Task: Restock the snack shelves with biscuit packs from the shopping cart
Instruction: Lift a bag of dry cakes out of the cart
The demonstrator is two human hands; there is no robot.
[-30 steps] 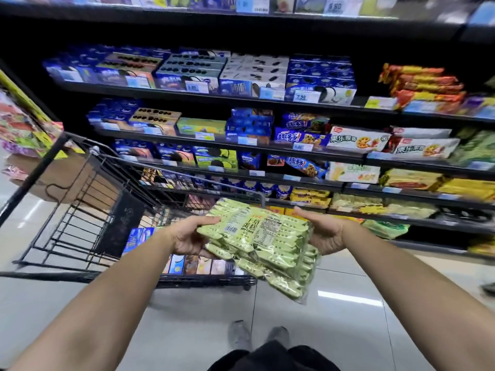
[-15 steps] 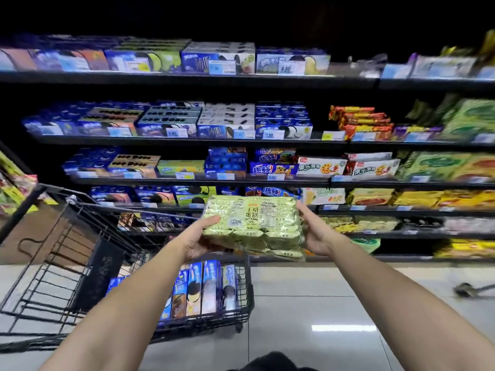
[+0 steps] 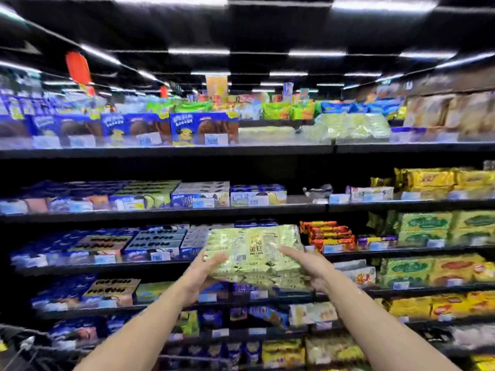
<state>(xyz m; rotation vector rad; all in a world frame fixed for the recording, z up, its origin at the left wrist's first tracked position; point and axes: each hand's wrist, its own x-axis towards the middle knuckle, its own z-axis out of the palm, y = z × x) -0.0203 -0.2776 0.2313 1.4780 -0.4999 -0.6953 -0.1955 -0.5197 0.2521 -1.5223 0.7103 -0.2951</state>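
Observation:
I hold a large pale green multipack of biscuits (image 3: 254, 253) up in front of the snack shelves. My left hand (image 3: 205, 269) grips its left edge and my right hand (image 3: 308, 263) grips its right edge, thumb across the front. The pack is tilted, its label facing me. On the top shelf (image 3: 267, 149), a similar pale green pack (image 3: 351, 127) lies to the right, with a bare stretch of shelf beside it on the left. Only a corner of the shopping cart (image 3: 24, 344) shows at the bottom left.
Blue biscuit boxes (image 3: 203, 128) stand on the top shelf to the left. Lower shelves hold blue packs (image 3: 150, 242), orange packs (image 3: 329, 234) and yellow and green packs (image 3: 428, 226). Ceiling lights and hanging signs show beyond the shelf top.
Both hands have lifted the green pack from above the cart up to mid-shelf height. My view has tilted upward, so the top shelf and ceiling now show and the cart has dropped almost out of sight.

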